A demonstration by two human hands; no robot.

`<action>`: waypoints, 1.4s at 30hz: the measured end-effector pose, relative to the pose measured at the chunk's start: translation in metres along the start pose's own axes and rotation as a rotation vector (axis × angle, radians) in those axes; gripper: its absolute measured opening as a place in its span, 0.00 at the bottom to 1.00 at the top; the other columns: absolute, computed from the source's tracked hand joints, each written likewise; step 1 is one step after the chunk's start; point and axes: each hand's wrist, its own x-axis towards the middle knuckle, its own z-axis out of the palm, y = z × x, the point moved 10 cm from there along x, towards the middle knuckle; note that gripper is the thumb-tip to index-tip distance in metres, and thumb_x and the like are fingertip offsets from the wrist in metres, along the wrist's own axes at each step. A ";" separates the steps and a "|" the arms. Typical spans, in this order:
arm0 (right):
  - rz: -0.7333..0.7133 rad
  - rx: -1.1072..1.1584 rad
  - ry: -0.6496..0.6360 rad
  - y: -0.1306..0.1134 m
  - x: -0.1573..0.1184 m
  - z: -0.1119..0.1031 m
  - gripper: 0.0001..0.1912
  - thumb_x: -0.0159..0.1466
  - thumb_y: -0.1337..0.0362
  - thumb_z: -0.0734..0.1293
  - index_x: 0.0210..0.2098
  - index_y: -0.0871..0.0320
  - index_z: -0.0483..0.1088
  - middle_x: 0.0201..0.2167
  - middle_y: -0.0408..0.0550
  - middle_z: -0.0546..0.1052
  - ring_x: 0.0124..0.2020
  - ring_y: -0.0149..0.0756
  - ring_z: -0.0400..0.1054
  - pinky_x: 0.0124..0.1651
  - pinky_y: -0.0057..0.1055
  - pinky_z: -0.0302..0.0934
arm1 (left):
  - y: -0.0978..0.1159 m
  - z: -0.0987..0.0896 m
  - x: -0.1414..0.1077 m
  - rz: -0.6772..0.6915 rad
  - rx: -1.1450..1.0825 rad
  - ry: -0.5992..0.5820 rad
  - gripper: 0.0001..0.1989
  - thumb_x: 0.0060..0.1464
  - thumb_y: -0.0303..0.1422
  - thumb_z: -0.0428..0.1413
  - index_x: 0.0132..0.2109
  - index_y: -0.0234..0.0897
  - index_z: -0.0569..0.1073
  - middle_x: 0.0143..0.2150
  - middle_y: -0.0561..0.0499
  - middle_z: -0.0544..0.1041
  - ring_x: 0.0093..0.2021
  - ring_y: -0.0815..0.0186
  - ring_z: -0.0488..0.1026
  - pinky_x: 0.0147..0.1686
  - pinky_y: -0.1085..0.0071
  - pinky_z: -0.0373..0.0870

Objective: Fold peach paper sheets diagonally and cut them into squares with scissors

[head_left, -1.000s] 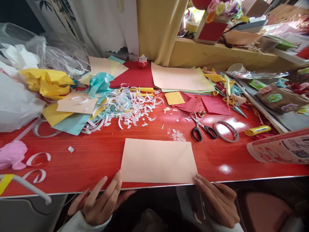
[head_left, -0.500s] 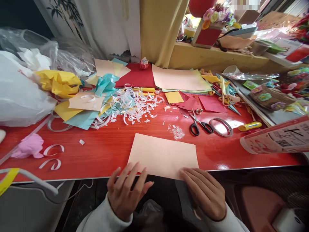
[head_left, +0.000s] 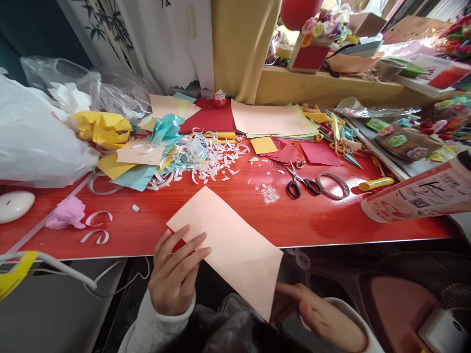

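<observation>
A pale peach sheet of paper [head_left: 231, 240] lies slanted over the table's front edge, its lower right corner sticking out past it. My left hand [head_left: 178, 274] is at the sheet's left side, fingers stretched and spread over its top face; its thumb is hidden. My right hand [head_left: 312, 306] is beside the lower right corner, its fingers straight and the thumb apart. Its fingertips reach the sheet's edge, partly in shadow, and I cannot tell if they touch it. Beyond the sheet lie black-handled scissors [head_left: 301, 181] and a small heap of white scraps [head_left: 270, 194].
Curled white paper strips [head_left: 206, 157] are heaped behind. A stack of peach sheets [head_left: 272, 117] lies at the back. On the right are a roll of tape [head_left: 333, 185], a yellow tube [head_left: 375, 184] and a tilted printed cup [head_left: 423, 196]. Pink crumpled paper [head_left: 66, 213] sits left.
The sheet has turned clockwise and slid toward me, its right end now beyond the table edge. My right hand has moved down and off its top face. My left hand has shifted slightly left.
</observation>
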 end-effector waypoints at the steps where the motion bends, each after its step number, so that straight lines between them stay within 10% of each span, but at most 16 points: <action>1: 0.012 0.099 0.072 0.007 0.006 -0.001 0.31 0.60 0.42 0.54 0.47 0.59 0.69 0.35 0.54 0.77 0.30 0.39 0.73 0.33 0.32 0.67 | 0.002 0.003 -0.004 0.004 0.008 -0.025 0.15 0.49 0.19 0.52 0.39 0.41 0.75 0.42 0.50 0.78 0.53 0.56 0.67 0.55 0.52 0.57; 4: 0.151 0.363 0.375 0.035 0.019 -0.006 0.23 0.59 0.47 0.61 0.37 0.62 0.72 0.27 0.53 0.77 0.23 0.37 0.71 0.26 0.31 0.66 | 0.009 0.006 -0.018 -0.034 0.080 -0.019 0.17 0.50 0.19 0.52 0.41 0.43 0.75 0.46 0.49 0.76 0.56 0.56 0.63 0.56 0.53 0.55; 7: 0.238 0.503 0.555 0.047 0.022 -0.005 0.19 0.58 0.52 0.64 0.32 0.64 0.71 0.20 0.50 0.75 0.17 0.32 0.67 0.23 0.28 0.63 | -0.009 -0.012 -0.042 -0.370 0.050 0.160 0.13 0.51 0.24 0.53 0.44 0.39 0.74 0.45 0.45 0.74 0.49 0.59 0.68 0.49 0.61 0.65; 11: 0.202 0.618 0.490 0.042 0.032 0.009 0.19 0.57 0.52 0.66 0.36 0.65 0.71 0.23 0.51 0.76 0.19 0.33 0.68 0.20 0.27 0.61 | -0.034 0.046 -0.083 -0.981 -0.552 -0.199 0.18 0.57 0.42 0.46 0.32 0.35 0.73 0.25 0.48 0.76 0.22 0.67 0.71 0.22 0.71 0.69; 15: 0.218 0.649 0.356 0.037 0.041 0.025 0.18 0.58 0.54 0.66 0.35 0.65 0.72 0.22 0.51 0.77 0.20 0.34 0.70 0.24 0.28 0.63 | -0.042 0.052 -0.091 -1.260 -0.601 -0.170 0.17 0.51 0.45 0.53 0.32 0.35 0.75 0.30 0.47 0.79 0.34 0.60 0.76 0.34 0.68 0.74; 22: 0.064 0.494 0.472 0.013 0.051 0.008 0.18 0.59 0.55 0.65 0.47 0.55 0.70 0.44 0.51 0.75 0.44 0.42 0.69 0.45 0.39 0.64 | -0.029 0.020 -0.050 -0.723 -0.216 -0.043 0.17 0.54 0.33 0.52 0.51 0.36 0.70 0.47 0.45 0.75 0.51 0.59 0.70 0.52 0.65 0.67; 27: 0.034 0.367 0.486 0.003 0.060 -0.001 0.19 0.59 0.54 0.64 0.47 0.55 0.70 0.43 0.49 0.76 0.43 0.40 0.69 0.45 0.35 0.64 | 0.002 0.031 -0.030 -0.322 -0.154 -0.227 0.22 0.59 0.28 0.43 0.60 0.44 0.59 0.65 0.48 0.52 0.61 0.58 0.57 0.57 0.67 0.62; 37: 0.064 0.364 0.454 0.001 0.059 -0.002 0.23 0.61 0.47 0.59 0.44 0.58 0.72 0.38 0.49 0.77 0.37 0.39 0.71 0.39 0.33 0.65 | 0.019 0.033 -0.028 -0.143 0.033 -0.117 0.26 0.56 0.23 0.48 0.61 0.43 0.57 0.65 0.44 0.52 0.61 0.54 0.57 0.54 0.59 0.66; 42: 0.051 0.301 0.510 -0.001 0.052 -0.013 0.20 0.60 0.52 0.62 0.45 0.57 0.70 0.39 0.48 0.76 0.37 0.39 0.69 0.37 0.31 0.63 | 0.004 0.035 -0.035 -0.361 -0.276 -0.445 0.28 0.54 0.34 0.52 0.62 0.41 0.56 0.66 0.41 0.47 0.60 0.50 0.58 0.51 0.57 0.67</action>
